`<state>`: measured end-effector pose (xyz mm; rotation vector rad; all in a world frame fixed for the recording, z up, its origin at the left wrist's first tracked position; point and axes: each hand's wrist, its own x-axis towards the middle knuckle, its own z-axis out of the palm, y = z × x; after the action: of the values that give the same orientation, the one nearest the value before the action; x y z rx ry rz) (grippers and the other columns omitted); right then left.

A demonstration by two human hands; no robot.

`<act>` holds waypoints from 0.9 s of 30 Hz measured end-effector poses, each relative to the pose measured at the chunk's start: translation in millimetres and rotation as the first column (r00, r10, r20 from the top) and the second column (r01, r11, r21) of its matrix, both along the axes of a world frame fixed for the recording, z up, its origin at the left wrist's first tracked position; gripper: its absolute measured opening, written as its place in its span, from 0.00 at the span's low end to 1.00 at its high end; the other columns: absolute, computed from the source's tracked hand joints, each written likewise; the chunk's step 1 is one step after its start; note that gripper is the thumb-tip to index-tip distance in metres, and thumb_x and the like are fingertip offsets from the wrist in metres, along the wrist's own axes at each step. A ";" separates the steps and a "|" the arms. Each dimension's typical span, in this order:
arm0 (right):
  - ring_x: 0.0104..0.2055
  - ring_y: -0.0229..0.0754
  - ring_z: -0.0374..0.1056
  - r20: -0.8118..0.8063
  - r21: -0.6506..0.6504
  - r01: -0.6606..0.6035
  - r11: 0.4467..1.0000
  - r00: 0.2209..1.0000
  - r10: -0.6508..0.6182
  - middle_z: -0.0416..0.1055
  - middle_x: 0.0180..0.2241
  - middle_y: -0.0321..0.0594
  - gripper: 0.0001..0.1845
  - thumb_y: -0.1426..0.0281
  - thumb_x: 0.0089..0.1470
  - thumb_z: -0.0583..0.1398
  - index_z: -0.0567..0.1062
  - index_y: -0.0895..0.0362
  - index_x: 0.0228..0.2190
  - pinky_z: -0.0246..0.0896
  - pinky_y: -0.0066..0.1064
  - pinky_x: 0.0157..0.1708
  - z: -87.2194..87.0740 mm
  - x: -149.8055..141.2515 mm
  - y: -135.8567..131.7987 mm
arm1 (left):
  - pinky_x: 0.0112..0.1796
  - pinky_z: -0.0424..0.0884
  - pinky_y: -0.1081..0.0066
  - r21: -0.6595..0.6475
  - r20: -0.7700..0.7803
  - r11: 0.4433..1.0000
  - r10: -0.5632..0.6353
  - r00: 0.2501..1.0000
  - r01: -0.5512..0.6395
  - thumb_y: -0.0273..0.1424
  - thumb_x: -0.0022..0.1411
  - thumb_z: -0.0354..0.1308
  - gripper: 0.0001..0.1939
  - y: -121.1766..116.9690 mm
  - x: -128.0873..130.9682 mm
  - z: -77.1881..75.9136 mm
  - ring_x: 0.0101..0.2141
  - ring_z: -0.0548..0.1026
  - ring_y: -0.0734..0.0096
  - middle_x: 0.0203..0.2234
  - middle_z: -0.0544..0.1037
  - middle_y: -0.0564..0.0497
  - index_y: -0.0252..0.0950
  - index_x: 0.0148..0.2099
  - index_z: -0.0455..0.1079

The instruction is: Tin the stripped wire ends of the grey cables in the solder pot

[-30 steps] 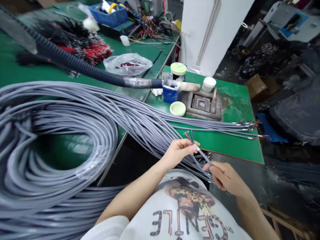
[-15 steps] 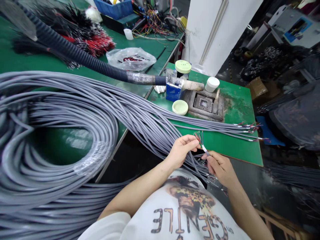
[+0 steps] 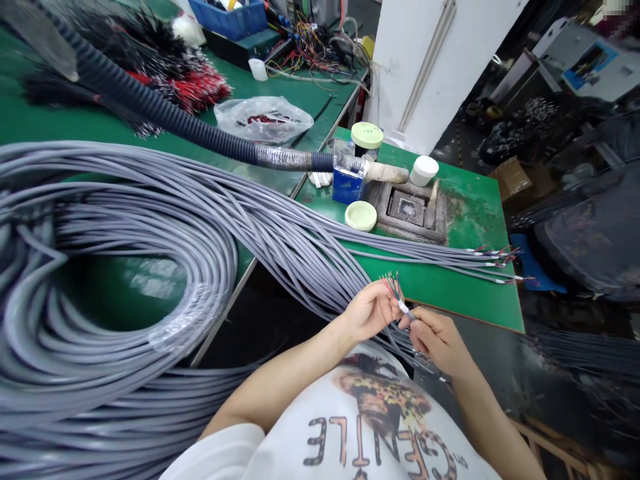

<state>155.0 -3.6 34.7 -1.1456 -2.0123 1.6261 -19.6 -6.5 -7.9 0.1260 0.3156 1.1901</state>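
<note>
Your right hand (image 3: pixel 434 337) has its grip pinched on a grey cable (image 3: pixel 411 316), just behind the white band (image 3: pixel 403 306) at its stripped end. Your left hand (image 3: pixel 375 312) comes in from the left, fingers bent beside the fan of coloured wires (image 3: pixel 392 285) — whether that grip pinches any single strand, I cannot tell. The cable end sits between your two hands, in front of your shirt (image 3: pixel 370 407) and just beside the near edge of the green counter (image 3: pixel 475 293).

To handle those strands well, I would hold the right pinch firm and close to the band, so the jacket does not roll. Work the left fingertips lightly, taking each strand near its root and leaving the pale tips unbent.

The cable's long axis slants from your right hand, on the near right, towards the far left. Past the band the wires splay and point away from you, most leaning left; the length beyond your right hand is largely hidden.

Farther out, a bundle of grey cables (image 3: pixel 300 247) runs in from the large coil (image 3: pixel 130 220) on the left. Some banded ends (image 3: pixel 493 258) lie on the counter to the right, pointing right. Beyond them stand a pale green lid (image 3: pixel 361 217) and a grimy square fixture (image 3: pixel 407 231) — both on the far side of the bundle.
</note>
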 end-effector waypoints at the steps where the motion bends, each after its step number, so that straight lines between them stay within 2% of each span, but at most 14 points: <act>1: 0.16 0.30 0.51 0.002 -0.006 -0.016 1.000 1.000 0.016 0.58 0.15 0.28 0.16 0.60 0.63 0.51 0.72 0.58 0.35 0.47 0.24 0.19 0.3 0.4 -0.1 | 0.23 0.63 0.77 0.039 0.017 0.999 -0.027 0.999 0.026 0.32 0.50 0.63 0.10 0.9 -0.8 -0.5 0.21 0.66 0.78 0.18 0.68 0.55 0.32 0.26 0.66; 7: 0.16 0.30 0.52 0.015 -0.027 -0.061 0.998 0.998 0.061 0.57 0.15 0.27 0.16 0.61 0.63 0.51 0.72 0.58 0.36 0.46 0.24 0.19 0.9 3.0 0.3 | 0.22 0.59 0.76 0.225 -0.084 0.974 0.012 0.996 0.007 0.32 0.45 0.68 0.13 5.7 -10.7 0.3 0.20 0.65 0.76 0.18 0.67 0.54 0.32 0.26 0.66; 14: 0.16 0.30 0.51 0.024 -0.017 -0.060 0.998 0.998 0.061 0.57 0.15 0.28 0.17 0.60 0.63 0.51 0.73 0.58 0.35 0.45 0.23 0.19 4.7 -0.3 2.0 | 0.24 0.61 0.75 0.281 -0.187 0.960 0.067 0.980 -0.012 0.34 0.44 0.71 0.16 4.6 -15.1 -8.6 0.21 0.67 0.77 0.18 0.68 0.55 0.33 0.26 0.67; 19: 0.16 0.30 0.51 0.065 -0.007 -0.093 0.996 0.994 0.093 0.58 0.15 0.28 0.19 0.59 0.63 0.51 0.73 0.59 0.34 0.46 0.24 0.19 8.3 -0.8 4.3 | 0.25 0.61 0.74 0.346 -0.322 0.938 0.125 0.938 -0.006 0.40 0.43 0.72 0.19 5.5 -20.2 -4.2 0.22 0.67 0.76 0.19 0.68 0.54 0.31 0.25 0.70; 23: 0.18 0.31 0.57 0.108 -0.043 -0.105 0.994 0.988 0.109 0.62 0.17 0.30 0.19 0.58 0.63 0.49 0.72 0.58 0.35 0.51 0.24 0.21 16.8 -0.8 10.0 | 0.25 0.61 0.74 0.353 -0.371 0.933 0.205 0.906 -0.067 0.38 0.45 0.71 0.16 6.3 -18.6 -2.6 0.22 0.67 0.76 0.19 0.70 0.53 0.32 0.26 0.71; 25: 0.21 0.32 0.61 0.164 -0.004 -0.124 0.992 0.979 0.123 0.66 0.21 0.32 0.18 0.60 0.64 0.48 0.71 0.58 0.32 0.54 0.24 0.24 24.7 -1.4 13.9 | 0.25 0.62 0.75 0.366 -0.379 0.927 0.232 0.896 -0.086 0.37 0.47 0.70 0.15 6.4 -16.7 -3.6 0.22 0.68 0.77 0.20 0.71 0.53 0.33 0.28 0.72; 27: 0.24 0.33 0.62 0.245 0.093 -0.148 0.985 0.962 0.121 0.67 0.23 0.34 0.19 0.62 0.64 0.48 0.69 0.57 0.27 0.55 0.25 0.26 33.2 -2.1 17.0 | 0.26 0.62 0.75 0.394 -0.397 0.915 0.249 0.884 -0.081 0.37 0.49 0.70 0.13 6.5 -16.3 -3.5 0.22 0.68 0.78 0.21 0.71 0.53 0.33 0.30 0.73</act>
<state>152.9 13.3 68.0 -1.2388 -2.3472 1.4748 -35.9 0.0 -11.4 0.7199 0.5054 1.3814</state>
